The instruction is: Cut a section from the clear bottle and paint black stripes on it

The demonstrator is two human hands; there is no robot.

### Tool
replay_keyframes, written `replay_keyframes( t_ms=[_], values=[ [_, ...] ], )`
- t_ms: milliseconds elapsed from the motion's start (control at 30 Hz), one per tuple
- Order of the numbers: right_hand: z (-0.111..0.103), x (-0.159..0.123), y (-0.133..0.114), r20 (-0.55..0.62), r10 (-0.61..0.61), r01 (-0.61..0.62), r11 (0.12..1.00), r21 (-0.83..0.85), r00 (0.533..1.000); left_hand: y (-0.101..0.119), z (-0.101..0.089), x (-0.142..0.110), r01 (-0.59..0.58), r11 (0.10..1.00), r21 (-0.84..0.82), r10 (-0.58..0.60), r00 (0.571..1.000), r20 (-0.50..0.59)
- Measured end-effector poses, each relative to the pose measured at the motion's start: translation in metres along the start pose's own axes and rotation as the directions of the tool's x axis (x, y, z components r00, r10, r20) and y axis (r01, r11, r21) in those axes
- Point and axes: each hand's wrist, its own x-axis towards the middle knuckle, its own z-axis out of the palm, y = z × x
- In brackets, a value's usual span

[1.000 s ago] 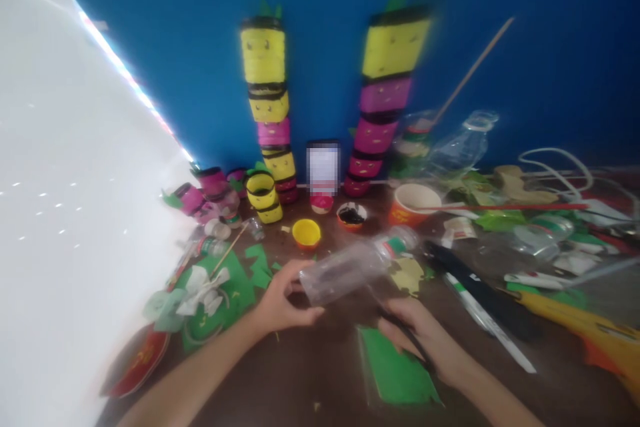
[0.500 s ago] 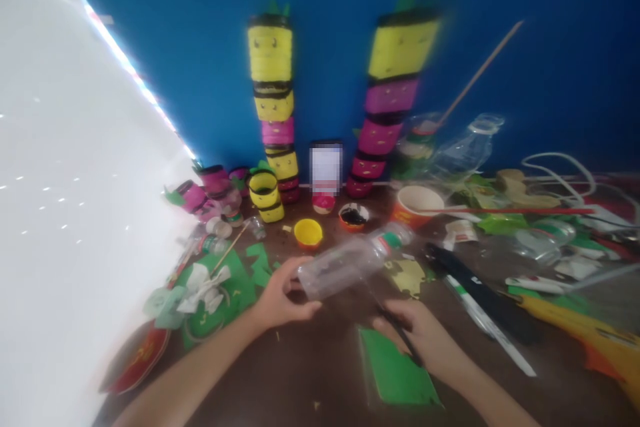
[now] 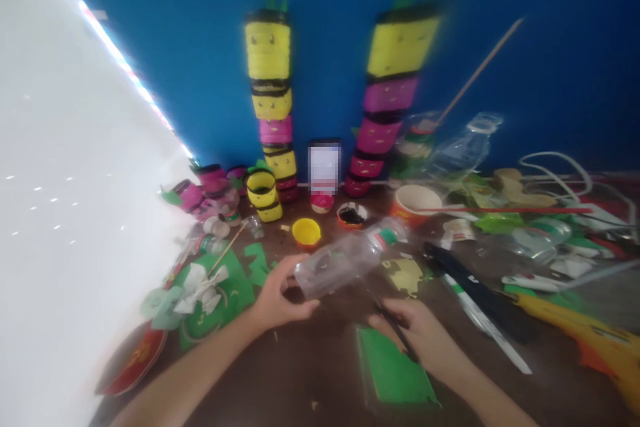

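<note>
My left hand (image 3: 283, 290) is closed around the base end of a clear plastic bottle (image 3: 335, 267). The bottle lies tilted in the air, its neck pointing up to the right, with a green and white label band (image 3: 387, 237) near the neck. In my right hand (image 3: 413, 323) is a slim dark-handled knife (image 3: 395, 328). Its thin blade points up and left toward the underside of the bottle; blur hides whether it touches. A green sheet (image 3: 397, 367) lies on the table below my right hand.
Stacked yellow and pink painted cups (image 3: 270, 67) stand against the blue wall. A yellow paint cup (image 3: 307, 232) and a black paint cup (image 3: 352, 215) sit behind the bottle. At right are a black tool (image 3: 470, 287), a yellow glue gun (image 3: 570, 320) and plastic scraps. A red bowl (image 3: 135, 357) is at left.
Both hands, the bottle and the knife keep nearly the same pose. The whole view has shifted very slightly.
</note>
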Motion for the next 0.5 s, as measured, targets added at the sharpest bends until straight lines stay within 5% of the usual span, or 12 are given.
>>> replay_keyframes(
  t_ms=[500],
  values=[
    [-0.0011, -0.0029, -0.0012, -0.007, 0.004, -0.004, 1.000, 0.007, 1.000, 0.0039, 0.0028, -0.0015, -0.034, 0.999, 0.042, 0.035, 0.999, -0.024]
  ],
)
